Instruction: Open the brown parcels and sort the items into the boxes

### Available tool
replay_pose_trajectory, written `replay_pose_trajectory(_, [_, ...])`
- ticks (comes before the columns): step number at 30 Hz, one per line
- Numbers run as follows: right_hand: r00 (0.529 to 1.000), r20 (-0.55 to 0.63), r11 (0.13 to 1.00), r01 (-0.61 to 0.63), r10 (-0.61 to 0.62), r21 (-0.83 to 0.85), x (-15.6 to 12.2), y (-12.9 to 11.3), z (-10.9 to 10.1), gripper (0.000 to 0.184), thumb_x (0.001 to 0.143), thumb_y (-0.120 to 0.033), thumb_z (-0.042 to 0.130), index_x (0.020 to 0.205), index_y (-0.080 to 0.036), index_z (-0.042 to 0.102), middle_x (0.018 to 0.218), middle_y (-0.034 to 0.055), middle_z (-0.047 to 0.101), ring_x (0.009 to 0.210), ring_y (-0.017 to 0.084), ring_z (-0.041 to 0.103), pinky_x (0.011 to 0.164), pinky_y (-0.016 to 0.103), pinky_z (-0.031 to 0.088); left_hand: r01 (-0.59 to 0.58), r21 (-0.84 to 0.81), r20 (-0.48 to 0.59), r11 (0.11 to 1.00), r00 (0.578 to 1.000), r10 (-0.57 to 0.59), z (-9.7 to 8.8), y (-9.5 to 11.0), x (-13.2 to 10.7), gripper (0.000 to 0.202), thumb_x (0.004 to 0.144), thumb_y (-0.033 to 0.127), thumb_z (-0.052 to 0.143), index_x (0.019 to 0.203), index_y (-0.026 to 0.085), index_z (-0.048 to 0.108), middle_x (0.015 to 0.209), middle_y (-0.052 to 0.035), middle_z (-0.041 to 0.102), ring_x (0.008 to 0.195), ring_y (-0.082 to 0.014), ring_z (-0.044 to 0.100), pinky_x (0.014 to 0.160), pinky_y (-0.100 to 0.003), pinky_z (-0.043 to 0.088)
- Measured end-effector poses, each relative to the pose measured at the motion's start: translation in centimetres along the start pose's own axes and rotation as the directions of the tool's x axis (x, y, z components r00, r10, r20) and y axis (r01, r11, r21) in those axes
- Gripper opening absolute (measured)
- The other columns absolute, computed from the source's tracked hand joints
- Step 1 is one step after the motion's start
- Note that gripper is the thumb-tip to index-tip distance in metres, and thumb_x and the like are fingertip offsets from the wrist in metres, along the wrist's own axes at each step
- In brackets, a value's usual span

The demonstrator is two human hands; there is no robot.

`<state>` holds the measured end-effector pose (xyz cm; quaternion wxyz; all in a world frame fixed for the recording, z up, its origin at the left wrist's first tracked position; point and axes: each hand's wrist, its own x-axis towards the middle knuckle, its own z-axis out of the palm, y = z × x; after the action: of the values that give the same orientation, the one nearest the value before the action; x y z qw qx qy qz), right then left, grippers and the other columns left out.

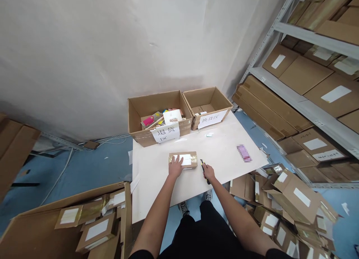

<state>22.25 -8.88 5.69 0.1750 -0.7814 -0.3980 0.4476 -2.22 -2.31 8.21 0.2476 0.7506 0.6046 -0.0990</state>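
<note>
A small taped cardboard box (193,160) with a white label lies flat on the white table (157,180). My left hand (175,167) rests on its left part, fingers spread over the label. Just right of the box, my right hand (208,171) is wrapped round a black and yellow utility knife (203,163). The knife points away from me and is apart from the box. Whether its blade is out is too small to tell.
Two open cardboard boxes with paper signs, the left one (146,137) holding mixed goods, the right one (224,116), stand at the table's back. A blurred pink item (244,153) lies right. A large carton (70,197) of parcels, piled boxes (291,199) and shelving (297,98) surround the table.
</note>
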Motion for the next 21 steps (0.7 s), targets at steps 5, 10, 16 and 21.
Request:
replay_pose_trajectory(5, [0.996,0.082,0.998,-0.03,0.026,0.052,1.9,-2.3,0.0,0.043,0.107,-0.052,0.039,0.08,-0.022,0.053,0.054,-0.0051,0.056,0.038,0.011,0.052,0.048,0.021,0.043,0.024,0.027,0.004,0.999,1.0,-0.025,0.1,0.3,0.0,0.064,0.101,0.041,0.047,0.163,0.041,0.032,0.176,0.0017,0.019,0.162,-0.0344,0.011,0.123,-0.056,0.031])
replay_pose_trajectory(10, [0.988,0.152,1.0,-0.003,0.002,0.003,1.8,-2.4,-0.5,0.044,0.108,-0.052,0.042,0.08,-0.021,0.055,0.049,-0.0075,0.051,0.036,0.011,0.05,0.048,0.021,0.04,0.035,0.036,0.025,0.999,0.999,-0.035,-0.1,0.3,0.3,0.063,0.102,0.041,0.045,0.163,0.042,0.031,0.176,0.002,0.018,0.162,-0.0347,0.009,0.121,-0.057,0.032])
replay_pose_trajectory(16, [0.976,0.208,0.993,0.08,-0.059,-0.092,0.1,-0.6,-2.0,0.047,0.107,-0.054,0.046,0.079,-0.02,0.058,0.051,-0.0064,0.054,0.038,0.01,0.051,0.053,0.021,0.041,0.03,0.069,0.033,0.997,0.999,-0.033,-0.6,0.3,0.4,0.062,0.1,0.04,0.051,0.161,0.04,0.037,0.175,-0.0002,0.021,0.161,-0.0362,0.014,0.118,-0.056,0.035])
replay_pose_trajectory(21, [0.999,0.03,0.997,-0.036,0.034,0.072,-1.1,1.0,0.5,0.055,0.105,-0.066,0.032,0.095,-0.02,0.061,0.066,-0.0011,0.065,0.05,0.014,0.063,0.057,0.022,0.047,-0.017,0.054,-0.028,0.998,0.999,0.019,-3.1,-0.6,2.0,0.057,0.098,0.047,0.055,0.153,0.032,0.051,0.157,-0.0075,0.053,0.144,-0.0337,0.042,0.114,-0.046,0.04])
